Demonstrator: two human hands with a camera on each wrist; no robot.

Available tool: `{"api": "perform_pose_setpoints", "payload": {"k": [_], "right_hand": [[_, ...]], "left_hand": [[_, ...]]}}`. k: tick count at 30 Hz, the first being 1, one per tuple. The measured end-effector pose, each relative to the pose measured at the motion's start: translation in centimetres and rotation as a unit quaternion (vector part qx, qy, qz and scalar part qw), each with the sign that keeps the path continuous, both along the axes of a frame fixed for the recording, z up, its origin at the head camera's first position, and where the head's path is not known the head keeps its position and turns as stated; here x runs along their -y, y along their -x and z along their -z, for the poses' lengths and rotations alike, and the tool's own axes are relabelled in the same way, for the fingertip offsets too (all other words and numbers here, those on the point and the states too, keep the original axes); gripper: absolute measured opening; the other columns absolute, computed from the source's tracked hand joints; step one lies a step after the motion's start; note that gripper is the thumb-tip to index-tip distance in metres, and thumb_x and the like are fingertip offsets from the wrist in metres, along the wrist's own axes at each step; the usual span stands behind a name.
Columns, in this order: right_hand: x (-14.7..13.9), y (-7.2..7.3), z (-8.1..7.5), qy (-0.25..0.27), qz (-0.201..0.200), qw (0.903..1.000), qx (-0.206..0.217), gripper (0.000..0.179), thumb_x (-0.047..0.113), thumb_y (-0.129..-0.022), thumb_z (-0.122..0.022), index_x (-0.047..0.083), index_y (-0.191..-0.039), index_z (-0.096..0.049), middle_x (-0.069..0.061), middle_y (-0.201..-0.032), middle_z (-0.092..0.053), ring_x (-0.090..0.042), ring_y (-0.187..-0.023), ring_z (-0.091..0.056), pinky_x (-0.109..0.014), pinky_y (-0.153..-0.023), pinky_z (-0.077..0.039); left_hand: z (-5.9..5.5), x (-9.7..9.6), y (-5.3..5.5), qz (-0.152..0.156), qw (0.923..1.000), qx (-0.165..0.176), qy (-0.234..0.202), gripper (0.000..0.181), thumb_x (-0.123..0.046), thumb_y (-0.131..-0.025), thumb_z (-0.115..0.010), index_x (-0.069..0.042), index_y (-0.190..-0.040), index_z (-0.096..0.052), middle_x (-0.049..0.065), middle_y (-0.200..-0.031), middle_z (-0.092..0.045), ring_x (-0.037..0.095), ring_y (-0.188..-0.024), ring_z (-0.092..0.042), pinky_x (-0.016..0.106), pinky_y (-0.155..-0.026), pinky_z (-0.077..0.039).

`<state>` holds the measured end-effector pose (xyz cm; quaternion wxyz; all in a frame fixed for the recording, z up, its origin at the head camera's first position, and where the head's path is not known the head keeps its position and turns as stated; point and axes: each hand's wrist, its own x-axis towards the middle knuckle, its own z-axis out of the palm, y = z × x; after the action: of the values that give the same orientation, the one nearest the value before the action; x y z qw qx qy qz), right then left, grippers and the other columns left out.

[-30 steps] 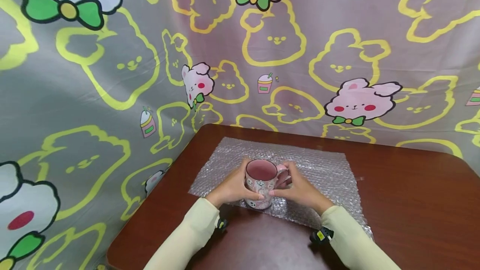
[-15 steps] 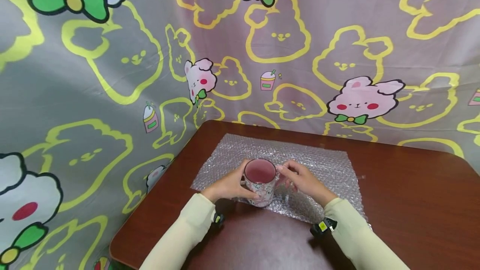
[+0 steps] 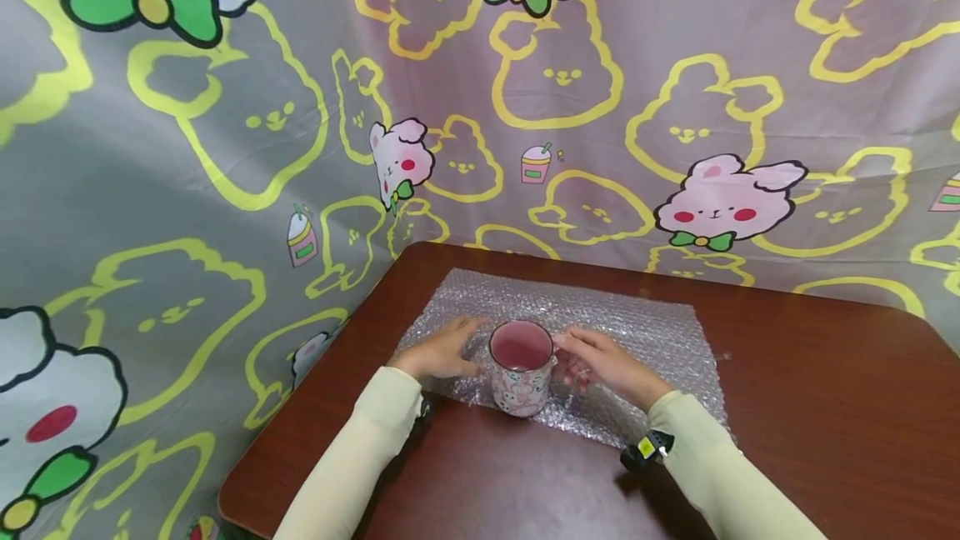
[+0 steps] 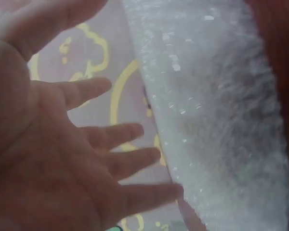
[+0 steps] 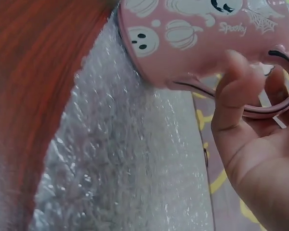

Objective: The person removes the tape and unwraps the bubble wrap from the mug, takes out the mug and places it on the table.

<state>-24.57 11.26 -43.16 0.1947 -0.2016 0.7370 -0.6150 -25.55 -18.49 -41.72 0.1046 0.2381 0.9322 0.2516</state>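
Note:
A pink mug (image 3: pixel 520 397) with a dark rim and printed pumpkins and ghosts stands upright at the near edge of a bubble wrap sheet (image 3: pixel 637 319). My right hand (image 3: pixel 615 369) grips the mug's handle (image 5: pixel 260 110), thumb on top and fingers curled behind, as the right wrist view shows. To the left of the mug, my left hand (image 3: pixel 442 350) is apart from it with fingers spread. In the left wrist view that palm (image 4: pixel 62 159) holds nothing.
The bubble wrap lies flat on a reddish-brown wooden table (image 3: pixel 810 407) with rounded corners. A patterned cloth (image 3: pixel 450 90) hangs behind and to the left, right at the table edges. Dark straps with cameras sit on both wrists.
My left hand has let go of the mug and moved left. My right hand has shifted from around the mug's side to its handle. The mug has turned slightly.

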Motion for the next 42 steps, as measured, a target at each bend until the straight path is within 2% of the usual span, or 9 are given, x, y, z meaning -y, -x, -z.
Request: {"api": "perform_pose_setpoints", "payload": {"k": [3, 6, 11, 16, 19, 23, 32, 37, 42], "right_hand": [[-0.5, -0.5, 0.0, 0.016, -0.003, 0.9998, 0.011, 0.047, 0.038, -0.099, -0.051, -0.008, -0.091, -0.048, -0.023, -0.083, -0.060, -0.021, -0.066, -0.054, -0.028, -0.055, -0.043], [-0.8, -1.1, -0.1, 0.024, -0.003, 0.9994, 0.024, 0.045, 0.038, -0.099, -0.052, -0.006, -0.091, -0.051, -0.018, -0.084, -0.061, -0.016, -0.063, -0.048, -0.026, -0.056, -0.039], [-1.3, -2.5, -1.0, 0.029, 0.012, 0.9992, 0.024, 0.039, 0.036, -0.100, -0.050, -0.002, -0.102, -0.058, -0.023, -0.096, -0.065, -0.013, -0.063, -0.045, -0.026, -0.059, -0.041], [-3.8, -3.3, -2.3, 0.062, 0.045, 0.9969, 0.018, 0.033, 0.032, -0.103, -0.045, 0.001, -0.104, -0.055, -0.011, -0.082, -0.060, -0.013, -0.063, -0.044, -0.026, -0.058, -0.041], [-6.5, -3.8, -3.0, 0.065, 0.082, 0.9945, 0.004, 0.032, 0.033, -0.104, -0.043, 0.003, -0.104, -0.055, -0.010, -0.084, -0.061, -0.014, -0.066, -0.046, -0.027, -0.059, -0.042], [-10.4, -4.5, -3.4, 0.041, 0.133, 0.9898, -0.034, 0.039, 0.037, -0.103, -0.042, 0.001, -0.109, -0.056, -0.017, -0.098, -0.067, -0.014, -0.071, -0.052, -0.029, -0.062, -0.047], [-16.6, -5.9, -2.9, 0.036, 0.183, 0.9814, -0.046, 0.036, 0.036, -0.103, -0.043, 0.008, -0.118, -0.060, -0.003, -0.107, -0.068, -0.013, -0.094, -0.066, -0.029, -0.071, -0.053], [-18.7, -6.5, -2.2, 0.043, 0.210, 0.9762, -0.034, 0.031, 0.035, -0.103, -0.044, 0.014, -0.112, -0.064, 0.002, -0.102, -0.068, -0.011, -0.089, -0.066, -0.028, -0.069, -0.054], [-20.5, -6.8, -1.1, 0.108, 0.222, 0.9689, -0.016, 0.027, 0.030, -0.103, -0.045, 0.015, -0.105, -0.067, 0.002, -0.093, -0.068, -0.010, -0.084, -0.066, -0.028, -0.067, -0.053]], "left_hand": [[0.8, -0.9, 0.2, -0.027, 0.9978, -0.013, 0.059, 0.087, -0.038, -0.083, -0.074, -0.016, -0.153, -0.028, 0.027, -0.155, -0.016, 0.046, -0.142, -0.013, 0.066, -0.106, -0.020], [1.3, -1.7, 0.3, -0.042, 0.9939, -0.018, 0.100, 0.084, -0.042, -0.084, -0.070, -0.021, -0.153, -0.026, 0.025, -0.157, -0.011, 0.049, -0.142, -0.007, 0.075, -0.101, -0.015], [1.9, -2.4, -0.1, -0.063, 0.9897, 0.000, 0.129, 0.089, -0.051, -0.084, -0.067, -0.024, -0.155, -0.020, 0.024, -0.158, -0.005, 0.051, -0.141, -0.004, 0.079, -0.096, -0.012], [2.1, -2.0, -0.7, -0.091, 0.9854, 0.022, 0.142, 0.102, -0.065, -0.078, -0.066, -0.024, -0.156, -0.014, 0.021, -0.159, 0.001, 0.049, -0.142, -0.002, 0.078, -0.098, -0.008], [2.1, -1.6, -0.9, -0.099, 0.9841, 0.030, 0.144, 0.105, -0.066, -0.077, -0.066, -0.024, -0.156, -0.013, 0.020, -0.159, 0.002, 0.048, -0.142, 0.000, 0.077, -0.099, -0.005], [2.0, -1.0, -0.7, -0.105, 0.9827, 0.027, 0.150, 0.106, -0.067, -0.076, -0.067, -0.023, -0.156, -0.013, 0.021, -0.159, 0.000, 0.047, -0.143, 0.000, 0.078, -0.098, -0.006], [1.9, 0.2, 0.2, -0.108, 0.9833, 0.036, 0.143, 0.109, -0.064, -0.074, -0.071, -0.020, -0.156, -0.014, 0.022, -0.159, -0.003, 0.049, -0.142, 0.000, 0.079, -0.097, -0.006], [2.3, 1.1, 0.8, -0.112, 0.9839, 0.045, 0.131, 0.112, -0.061, -0.072, -0.075, -0.018, -0.156, -0.014, 0.023, -0.159, -0.004, 0.049, -0.142, 0.000, 0.078, -0.098, -0.006], [2.5, 1.8, 1.5, -0.114, 0.9838, 0.053, 0.128, 0.114, -0.058, -0.071, -0.077, -0.017, -0.156, -0.014, 0.023, -0.159, -0.005, 0.049, -0.142, -0.001, 0.080, -0.096, -0.007]]}}
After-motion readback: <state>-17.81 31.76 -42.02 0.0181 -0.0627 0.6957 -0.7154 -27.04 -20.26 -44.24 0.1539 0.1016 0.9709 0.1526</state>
